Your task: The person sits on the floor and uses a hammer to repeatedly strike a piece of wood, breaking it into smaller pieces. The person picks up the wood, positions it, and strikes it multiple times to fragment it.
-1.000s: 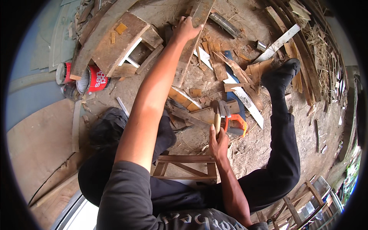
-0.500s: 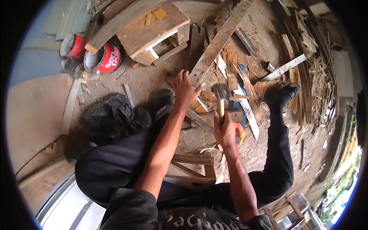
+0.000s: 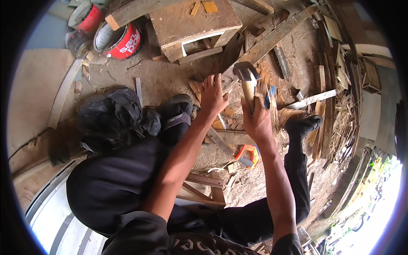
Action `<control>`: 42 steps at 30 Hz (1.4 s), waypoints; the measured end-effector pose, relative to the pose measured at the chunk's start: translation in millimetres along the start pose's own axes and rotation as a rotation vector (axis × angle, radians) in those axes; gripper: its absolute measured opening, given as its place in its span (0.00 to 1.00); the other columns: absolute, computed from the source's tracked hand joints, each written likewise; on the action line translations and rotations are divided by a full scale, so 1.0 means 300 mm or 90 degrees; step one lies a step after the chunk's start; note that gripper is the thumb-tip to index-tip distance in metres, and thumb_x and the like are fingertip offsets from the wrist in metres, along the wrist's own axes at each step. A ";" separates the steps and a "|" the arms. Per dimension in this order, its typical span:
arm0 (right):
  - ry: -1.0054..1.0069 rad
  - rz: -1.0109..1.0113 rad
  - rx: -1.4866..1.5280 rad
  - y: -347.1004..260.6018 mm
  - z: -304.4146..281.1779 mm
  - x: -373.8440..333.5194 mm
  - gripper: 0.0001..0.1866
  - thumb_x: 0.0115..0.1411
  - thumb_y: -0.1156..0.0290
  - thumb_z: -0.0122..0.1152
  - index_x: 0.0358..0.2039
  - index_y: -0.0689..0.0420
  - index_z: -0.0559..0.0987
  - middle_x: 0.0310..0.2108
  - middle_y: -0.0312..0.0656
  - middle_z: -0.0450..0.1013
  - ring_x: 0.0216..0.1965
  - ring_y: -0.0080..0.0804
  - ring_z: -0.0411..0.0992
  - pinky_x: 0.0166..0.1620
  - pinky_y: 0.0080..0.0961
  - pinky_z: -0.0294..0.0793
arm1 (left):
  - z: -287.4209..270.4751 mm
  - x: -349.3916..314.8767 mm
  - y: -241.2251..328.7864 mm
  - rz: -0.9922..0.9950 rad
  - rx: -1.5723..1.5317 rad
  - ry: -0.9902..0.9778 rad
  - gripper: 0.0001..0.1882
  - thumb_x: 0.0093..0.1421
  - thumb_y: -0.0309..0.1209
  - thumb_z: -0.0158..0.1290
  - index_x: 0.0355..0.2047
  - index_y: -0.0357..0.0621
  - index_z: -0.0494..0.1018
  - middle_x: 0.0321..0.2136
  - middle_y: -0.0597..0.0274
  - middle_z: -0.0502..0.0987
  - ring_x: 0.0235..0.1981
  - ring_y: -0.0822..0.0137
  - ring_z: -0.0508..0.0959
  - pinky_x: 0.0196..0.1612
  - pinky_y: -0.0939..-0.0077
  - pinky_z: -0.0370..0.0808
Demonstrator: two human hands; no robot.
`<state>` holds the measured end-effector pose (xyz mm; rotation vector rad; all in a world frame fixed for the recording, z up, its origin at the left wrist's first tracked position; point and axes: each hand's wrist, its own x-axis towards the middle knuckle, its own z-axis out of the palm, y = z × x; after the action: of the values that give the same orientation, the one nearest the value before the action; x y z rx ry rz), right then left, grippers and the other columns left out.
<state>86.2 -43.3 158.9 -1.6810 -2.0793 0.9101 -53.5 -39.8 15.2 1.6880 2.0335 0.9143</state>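
Observation:
My right hand (image 3: 258, 122) is wrapped round the wooden handle of a hammer (image 3: 248, 88). The dark metal hammer head is raised, overlapping the lower part of a long wooden plank (image 3: 278, 35) in the picture. That plank slants from the far right down toward my left hand (image 3: 213, 97). My left fingers curve over the plank's near end, with the thumb on the side facing the hammer; their grip is partly hidden. Below my hands, scrap wood pieces and an orange-handled saw (image 3: 247, 156) lie on the dirt floor.
A low wooden stool (image 3: 195, 23) stands at the far side. Red paint cans (image 3: 125, 41) sit left of it. A black plastic bag (image 3: 112, 117) lies beside my left shoe (image 3: 177, 104). Stacked boards and wood scraps (image 3: 327, 106) fill the right side, past my right shoe (image 3: 304, 126).
The hammer has come up, its head now tilted toward the plank. My left hand stays at the plank's end. The whole view has shifted, showing more of the saw.

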 end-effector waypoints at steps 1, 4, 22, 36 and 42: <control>0.014 -0.022 0.003 -0.002 -0.001 0.006 0.13 0.68 0.65 0.57 0.36 0.63 0.68 0.24 0.63 0.74 0.30 0.69 0.74 0.28 0.52 0.73 | 0.012 -0.003 -0.012 0.012 0.006 -0.001 0.42 0.50 0.35 0.68 0.62 0.37 0.60 0.54 0.44 0.65 0.57 0.43 0.68 0.60 0.47 0.62; -0.037 -0.034 -0.013 0.022 0.006 0.045 0.13 0.68 0.66 0.57 0.36 0.63 0.68 0.23 0.63 0.73 0.30 0.68 0.74 0.28 0.51 0.72 | 0.044 -0.014 -0.037 0.027 0.077 0.015 0.45 0.48 0.39 0.70 0.62 0.37 0.60 0.55 0.46 0.66 0.58 0.49 0.68 0.60 0.50 0.63; 0.047 -0.130 -0.028 -0.228 -0.106 0.103 0.11 0.70 0.67 0.56 0.37 0.63 0.70 0.15 0.52 0.72 0.16 0.45 0.75 0.17 0.38 0.67 | 0.043 -0.002 -0.046 0.045 0.081 0.018 0.43 0.47 0.41 0.71 0.58 0.34 0.63 0.53 0.43 0.67 0.56 0.48 0.69 0.62 0.49 0.60; 0.016 -0.108 -0.029 -0.036 -0.059 0.071 0.11 0.67 0.70 0.55 0.43 0.63 0.67 0.19 0.59 0.74 0.22 0.61 0.77 0.22 0.48 0.76 | 0.034 0.010 -0.028 0.035 0.067 0.000 0.42 0.46 0.38 0.71 0.56 0.35 0.63 0.53 0.45 0.66 0.56 0.50 0.68 0.61 0.49 0.60; -0.086 -0.138 -0.202 0.210 0.080 -0.055 0.14 0.70 0.61 0.53 0.40 0.58 0.64 0.17 0.51 0.72 0.14 0.49 0.74 0.15 0.45 0.74 | 0.073 0.012 -0.053 0.088 0.030 0.046 0.45 0.43 0.32 0.69 0.61 0.39 0.60 0.54 0.44 0.68 0.58 0.43 0.66 0.62 0.45 0.57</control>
<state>123.5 -59.0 102.5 -1.5283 -2.5497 0.6692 -52.3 -32.2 -11.0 1.8654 2.0196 0.9930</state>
